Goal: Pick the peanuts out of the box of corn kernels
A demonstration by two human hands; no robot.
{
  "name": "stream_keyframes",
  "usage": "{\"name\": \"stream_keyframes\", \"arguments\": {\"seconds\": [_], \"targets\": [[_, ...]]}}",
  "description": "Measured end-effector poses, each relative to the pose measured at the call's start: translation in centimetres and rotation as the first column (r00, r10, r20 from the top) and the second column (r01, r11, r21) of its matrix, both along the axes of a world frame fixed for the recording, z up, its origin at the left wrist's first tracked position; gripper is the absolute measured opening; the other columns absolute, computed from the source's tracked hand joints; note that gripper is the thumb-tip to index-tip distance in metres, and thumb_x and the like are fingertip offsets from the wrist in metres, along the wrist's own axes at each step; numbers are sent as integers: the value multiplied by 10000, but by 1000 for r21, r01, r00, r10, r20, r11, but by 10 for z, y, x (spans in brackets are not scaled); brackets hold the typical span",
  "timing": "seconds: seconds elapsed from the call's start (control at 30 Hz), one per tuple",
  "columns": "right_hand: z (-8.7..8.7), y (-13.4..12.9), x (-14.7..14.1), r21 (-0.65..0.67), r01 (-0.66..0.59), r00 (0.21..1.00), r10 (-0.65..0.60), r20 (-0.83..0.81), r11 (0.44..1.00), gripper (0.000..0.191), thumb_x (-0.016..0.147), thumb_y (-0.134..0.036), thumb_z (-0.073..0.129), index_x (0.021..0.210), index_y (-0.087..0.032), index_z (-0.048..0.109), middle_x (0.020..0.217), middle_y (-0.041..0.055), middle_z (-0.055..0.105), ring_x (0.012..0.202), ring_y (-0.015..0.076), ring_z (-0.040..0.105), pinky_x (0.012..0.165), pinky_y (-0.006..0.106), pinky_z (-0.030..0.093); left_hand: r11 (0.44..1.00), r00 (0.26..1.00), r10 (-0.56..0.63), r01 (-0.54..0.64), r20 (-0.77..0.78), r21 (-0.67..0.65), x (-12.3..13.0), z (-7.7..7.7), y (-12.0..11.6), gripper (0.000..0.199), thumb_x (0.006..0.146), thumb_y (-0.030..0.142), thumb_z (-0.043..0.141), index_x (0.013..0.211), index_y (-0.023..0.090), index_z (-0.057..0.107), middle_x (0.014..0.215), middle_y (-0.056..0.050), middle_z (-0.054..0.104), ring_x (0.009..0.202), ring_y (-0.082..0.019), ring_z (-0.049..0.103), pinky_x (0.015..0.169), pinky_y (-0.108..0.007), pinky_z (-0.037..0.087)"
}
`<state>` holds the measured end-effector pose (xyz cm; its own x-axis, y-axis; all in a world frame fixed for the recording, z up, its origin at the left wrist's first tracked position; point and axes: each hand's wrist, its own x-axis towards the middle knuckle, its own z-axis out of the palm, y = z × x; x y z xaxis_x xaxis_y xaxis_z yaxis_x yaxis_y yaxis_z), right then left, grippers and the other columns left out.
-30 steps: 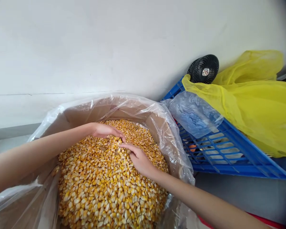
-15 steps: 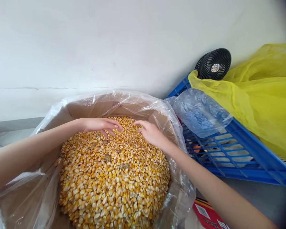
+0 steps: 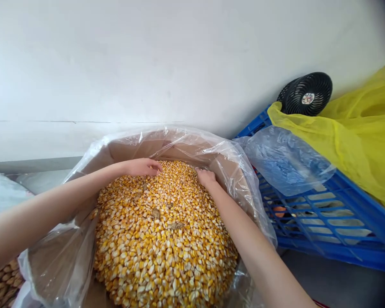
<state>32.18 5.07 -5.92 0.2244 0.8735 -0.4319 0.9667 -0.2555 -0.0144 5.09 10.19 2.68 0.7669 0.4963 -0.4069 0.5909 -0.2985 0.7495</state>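
Observation:
A big heap of yellow corn kernels (image 3: 167,273) fills a cardboard box lined with a clear plastic bag (image 3: 256,201). My left hand (image 3: 144,167) reaches over the back left of the heap. Its fingers are bent and a little apart, with the tips at the kernels and nothing visible in them. At the back right, beside the liner, my right hand (image 3: 206,176) is down at the kernels with its fingers mostly hidden. Several brownish clumps, one of them a lump (image 3: 155,213), lie on top of the corn in front of the hands.
A white wall (image 3: 147,64) stands behind the box. On the right is a blue plastic crate (image 3: 333,252), with a clear bag (image 3: 285,160), yellow mesh (image 3: 349,141) and a black fan (image 3: 311,94) on it. Brown nuts (image 3: 1,284) show at lower left.
The view has shifted, so the box and crate appear farther right. My hands have moved apart, the left fingers have bent, and the right hand has dropped lower toward the kernels.

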Motion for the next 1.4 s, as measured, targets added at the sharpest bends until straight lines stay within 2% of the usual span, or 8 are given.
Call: {"name": "stream_keyframes", "arguments": {"seconds": [0.23,0.47,0.63,0.73,0.87,1.0,1.13,1.4], "targets": [[0,4,9,17,4,1000,-4,-16,1000,238,724,-210,462,908,-109,573,941,197,593,904,271,553,758,381,399,909,985,-65,125,-161,398,-13,-37,2,361,767,264,395,1094,157,506,1131,-99,520,992,-204,496,878,-281,326],[34,9,-8,153,47,928,14,-371,987,397,798,-307,159,920,-166,509,850,81,588,641,132,533,573,234,425,872,977,51,57,-207,485,-11,-51,6,385,806,248,306,1138,128,459,1125,-121,525,988,-201,507,869,-277,343],[66,2,-28,175,308,411,36,-911,935,363,763,-313,134,848,-198,467,744,49,536,527,113,447,489,223,378,844,956,136,26,-260,535,-2,-54,10,338,808,237,334,1102,174,487,1089,-113,539,932,-213,540,819,-306,378],[73,-3,-35,103,369,273,-2,-962,924,394,773,-439,135,666,-196,426,641,33,493,505,112,422,446,213,333,834,934,186,13,-304,551,9,-57,15,287,808,193,359,1030,150,536,1031,-154,556,907,-249,552,779,-352,392],[62,-9,-37,143,233,585,-21,-811,962,434,762,-527,263,536,-182,398,509,8,448,480,113,426,454,219,329,840,908,218,12,-357,542,27,-60,21,220,815,192,399,895,112,588,927,-152,591,915,-250,545,780,-382,393],[43,-17,-39,182,-165,888,226,-399,969,221,770,-329,399,759,-185,566,821,26,613,761,155,545,677,235,382,840,897,245,-7,-368,542,34,-65,24,273,807,319,443,979,128,536,986,-72,562,893,-171,534,788,-395,414],[31,-23,-42,65,-225,943,234,-236,972,218,772,-271,405,864,-192,586,907,64,621,811,178,561,702,261,386,829,904,270,-44,-330,558,32,-69,24,271,826,298,403,986,132,545,964,-107,578,927,-203,532,801,-395,391],[32,-19,-32,60,-178,928,188,-321,982,159,746,-289,479,764,-167,581,820,57,622,750,149,552,658,216,383,860,944,286,-178,-163,479,25,-66,23,244,791,248,410,954,163,570,977,-139,586,981,-264,508,829,-381,354]]}}
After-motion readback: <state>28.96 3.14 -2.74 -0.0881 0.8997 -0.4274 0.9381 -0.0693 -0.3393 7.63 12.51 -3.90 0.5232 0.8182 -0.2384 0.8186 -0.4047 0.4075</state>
